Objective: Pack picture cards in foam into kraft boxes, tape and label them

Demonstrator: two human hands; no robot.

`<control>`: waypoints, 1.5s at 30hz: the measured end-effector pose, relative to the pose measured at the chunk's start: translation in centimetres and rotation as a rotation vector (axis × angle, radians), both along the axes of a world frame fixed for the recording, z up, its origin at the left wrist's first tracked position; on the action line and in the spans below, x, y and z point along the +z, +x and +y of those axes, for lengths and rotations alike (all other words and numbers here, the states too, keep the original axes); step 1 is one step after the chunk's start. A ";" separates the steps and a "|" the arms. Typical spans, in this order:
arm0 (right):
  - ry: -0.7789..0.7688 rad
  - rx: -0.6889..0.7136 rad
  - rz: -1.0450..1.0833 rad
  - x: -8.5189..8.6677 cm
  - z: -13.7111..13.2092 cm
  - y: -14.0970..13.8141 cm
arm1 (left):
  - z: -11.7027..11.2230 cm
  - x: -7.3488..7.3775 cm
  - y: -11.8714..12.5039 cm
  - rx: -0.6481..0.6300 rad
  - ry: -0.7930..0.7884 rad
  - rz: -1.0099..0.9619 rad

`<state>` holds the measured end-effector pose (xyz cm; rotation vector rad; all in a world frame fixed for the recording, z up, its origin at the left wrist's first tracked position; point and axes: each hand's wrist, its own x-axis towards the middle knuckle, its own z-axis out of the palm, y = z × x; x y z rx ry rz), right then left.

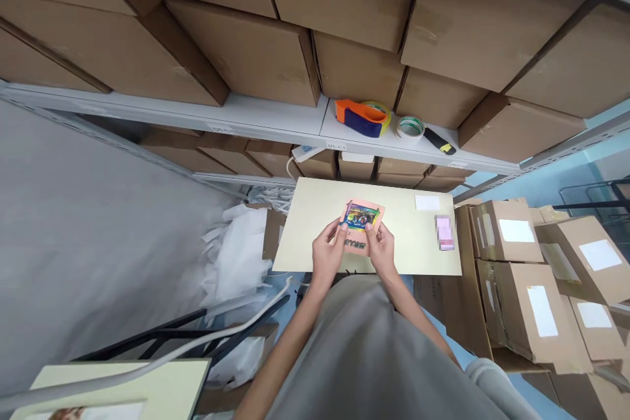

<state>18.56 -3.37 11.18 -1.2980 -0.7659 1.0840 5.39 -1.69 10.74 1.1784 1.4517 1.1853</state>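
Between both hands I hold a pink card [355, 246] with a colourful picture on its upper part and dark lettering below. My left hand [327, 249] is closed on its left edge, thumb on the front. On the opposite edge my right hand [382, 248] grips it the same way. The card is held over the pale table [305, 230], near its front edge. Fingers behind the card are hidden.
A white slip [426, 202] and a pink-screened phone [445, 233] lie at the table's right. On the shelf above sit an orange tape dispenser [361, 117], a tape roll [410, 127] and a box cutter [440, 141]. Cardboard boxes [531, 308] stack at right; white bags [241, 249] lie left.
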 end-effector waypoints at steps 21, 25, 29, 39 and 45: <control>-0.151 0.042 -0.228 -0.8 1.1 5.3 | 0.5 -1.1 1.6 0.146 0.047 0.181; -0.219 0.026 -0.006 -1.2 0.9 5.0 | 0.0 -1.9 2.6 0.059 -0.153 -0.188; -0.180 0.054 0.037 -0.9 0.5 4.6 | -0.8 -0.9 2.9 0.096 -0.159 -0.292; -0.063 0.032 -0.227 2.1 -1.7 2.8 | -2.7 -0.1 2.2 0.183 0.017 0.044; -0.060 0.068 -0.131 2.3 -1.7 2.1 | -4.3 1.3 3.8 -0.062 0.272 0.358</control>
